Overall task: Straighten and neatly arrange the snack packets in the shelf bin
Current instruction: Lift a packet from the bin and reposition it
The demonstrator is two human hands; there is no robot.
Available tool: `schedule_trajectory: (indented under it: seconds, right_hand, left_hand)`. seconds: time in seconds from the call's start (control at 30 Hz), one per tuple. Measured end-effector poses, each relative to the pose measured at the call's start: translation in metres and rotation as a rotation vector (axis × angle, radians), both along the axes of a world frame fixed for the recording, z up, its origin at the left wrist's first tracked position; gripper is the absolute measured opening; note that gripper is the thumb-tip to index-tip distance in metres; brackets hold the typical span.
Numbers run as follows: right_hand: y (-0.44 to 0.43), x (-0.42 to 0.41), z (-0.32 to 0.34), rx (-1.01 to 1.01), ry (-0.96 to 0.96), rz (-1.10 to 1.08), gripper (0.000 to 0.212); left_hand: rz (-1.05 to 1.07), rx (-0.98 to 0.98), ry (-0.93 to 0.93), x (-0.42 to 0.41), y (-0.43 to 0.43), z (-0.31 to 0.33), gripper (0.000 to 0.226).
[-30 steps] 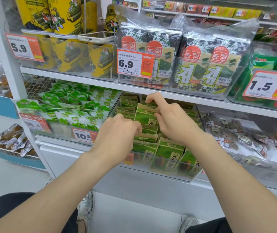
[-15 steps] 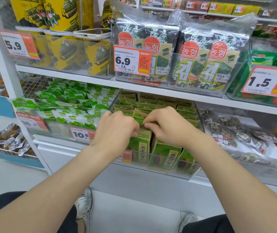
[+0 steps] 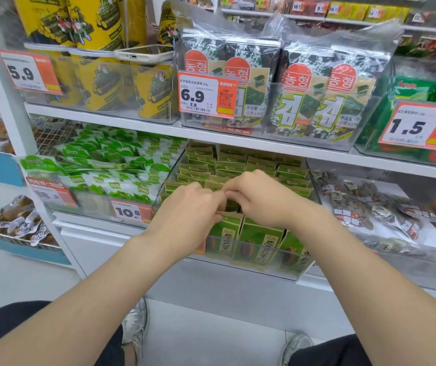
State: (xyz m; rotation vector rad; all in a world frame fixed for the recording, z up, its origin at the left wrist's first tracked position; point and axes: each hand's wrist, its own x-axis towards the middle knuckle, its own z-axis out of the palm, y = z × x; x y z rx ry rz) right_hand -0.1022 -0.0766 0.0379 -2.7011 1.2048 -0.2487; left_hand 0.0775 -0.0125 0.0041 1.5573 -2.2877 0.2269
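Our left hand [image 3: 188,207] and right hand [image 3: 259,199] pinched the snack packets [image 3: 260,241], fingertips hidden among them. The rim of the bin [image 3: 291,270] lay under our wrists.

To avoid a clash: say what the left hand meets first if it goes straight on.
Probably the right hand: the left hand points rightward into the bin, fingertips all but meeting the right's over the green snack packets. Depth is unclear; a packet top may come first.
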Motion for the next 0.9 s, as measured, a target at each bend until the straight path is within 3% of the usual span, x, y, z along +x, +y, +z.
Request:
schedule_trajectory:
  seconds: [0.1, 0.3, 0.53, 0.6, 0.73, 0.9]
  right_hand:
    - [-0.001, -0.005, -0.002, -0.078, -0.055, -0.056, 0.039]
    - [0.006, -0.006, 0.012, -0.328, -0.235, -0.192, 0.034]
    - [0.006, -0.003, 0.002, -0.306, -0.147, -0.177, 0.017]
    - [0.005, -0.004, 0.005, -0.364, -0.215, -0.143, 0.018]
    - [0.019, -0.012, 0.019, -0.447, -0.549, -0.075, 0.03]
    - [0.045, -0.021, 0.034, -0.455, -0.935, -0.171, 0.051]
  left_hand:
    - [0.038, 0.024, 0.032, -0.001, 0.005, -0.003, 0.026]
    - [0.037, 0.139, -0.115, 0.001, 0.007, -0.008, 0.026]
    - [0.052, 0.18, -0.082, -0.001, 0.012, -0.002, 0.031]
    - [0.055, 0.19, -0.013, 0.0, 0.011, 0.002, 0.033]
    - [0.076, 0.179, 0.234, 0.006, 0.011, 0.013, 0.04]
    - [0.14, -0.11, 0.577, 0.002, 0.014, 0.026, 0.027]
